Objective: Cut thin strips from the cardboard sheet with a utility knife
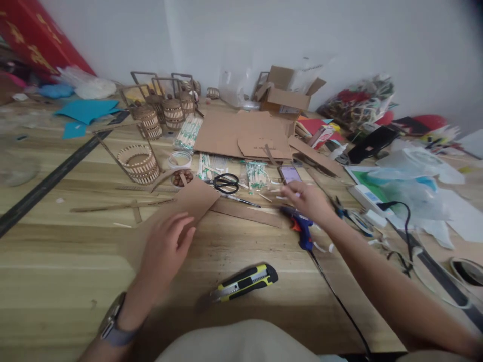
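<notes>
My left hand [168,249], with a watch on its wrist, is over the near end of a brown cardboard piece [202,198], fingers apart and nothing held. Beside the phone [290,174] is my right hand [307,200], its fingers curled and partly blurred; whether they hold anything is unclear. A blue glue gun [305,234] lies just below that hand. The yellow and black utility knife [245,282] rests near the front edge. Black scissors [226,183] and a pen [241,200] lie between the hands, by a cardboard strip [249,213].
Small lidded baskets [173,113] and an open basket [139,165] stand at the left. Behind are cardboard sheets [222,133] and an open box [289,95]. A tape roll [179,160] is near the middle. Cables, pliers [338,206] and plastic bags [415,193] crowd the right.
</notes>
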The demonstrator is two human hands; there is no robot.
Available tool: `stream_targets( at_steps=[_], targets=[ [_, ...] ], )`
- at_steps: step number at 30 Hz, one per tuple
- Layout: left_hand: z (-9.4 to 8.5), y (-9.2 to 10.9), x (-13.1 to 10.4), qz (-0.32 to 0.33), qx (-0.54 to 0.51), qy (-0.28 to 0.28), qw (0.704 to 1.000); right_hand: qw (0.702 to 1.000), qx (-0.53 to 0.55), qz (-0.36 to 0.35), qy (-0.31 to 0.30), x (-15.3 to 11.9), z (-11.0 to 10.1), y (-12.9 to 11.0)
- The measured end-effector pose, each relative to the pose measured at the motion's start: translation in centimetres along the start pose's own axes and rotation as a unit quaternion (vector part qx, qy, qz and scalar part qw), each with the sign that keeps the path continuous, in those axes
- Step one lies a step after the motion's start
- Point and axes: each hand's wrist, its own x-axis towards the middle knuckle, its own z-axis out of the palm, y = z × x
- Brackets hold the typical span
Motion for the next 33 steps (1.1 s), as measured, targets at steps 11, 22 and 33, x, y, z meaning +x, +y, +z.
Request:
stream_targets(
  at_steps=[11,22,33],
  targets=[
    [-0.6,-2.2,1.8,-0.116,0.22,-0.153,0.956,0.82,-0.283,-0.383,-0.318,-11.7,9.6,0.4],
    [-3.6,-3.4,0.7,0.008,0.059,-0.24,0.969,0.873,-0.36,-0.314,-0.101,-4.9,6.5,2.7],
    [-1.3,-1.6,0.6,0.112,0.104,-0.346,0.926,0.826,-0.445,-0.323,-0.121,-0.5,7.0,0.3]
  ],
)
